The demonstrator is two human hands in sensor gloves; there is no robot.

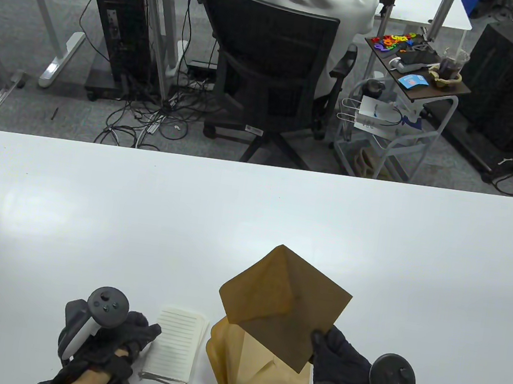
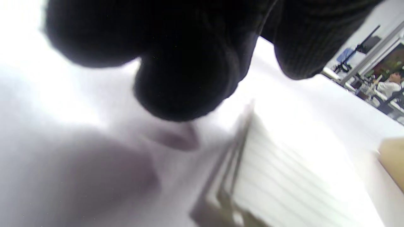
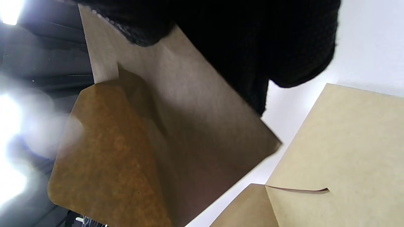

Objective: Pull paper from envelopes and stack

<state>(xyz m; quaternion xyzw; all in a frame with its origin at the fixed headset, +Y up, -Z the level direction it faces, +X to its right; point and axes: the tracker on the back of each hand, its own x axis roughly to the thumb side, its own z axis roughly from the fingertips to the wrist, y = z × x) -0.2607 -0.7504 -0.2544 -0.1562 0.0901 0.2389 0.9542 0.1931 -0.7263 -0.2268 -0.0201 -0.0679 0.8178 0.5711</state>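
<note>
Gripping a raised envelope (image 1: 284, 299), right hand (image 1: 339, 368); left hand (image 1: 116, 338) clenched beside paper stack (image 1: 174, 348).

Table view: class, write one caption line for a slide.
Right hand lifts an open brown envelope above the envelopes on the table; left hand rests beside stacked lined paper.

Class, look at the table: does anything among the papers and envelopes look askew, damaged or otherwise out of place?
Nothing looks damaged. The lined paper stack is slightly fanned, its lower edges not flush. The lifted envelope in the right hand hangs tilted with its flap open, above the envelopes on the table. The left hand rests beside the stack.
</note>
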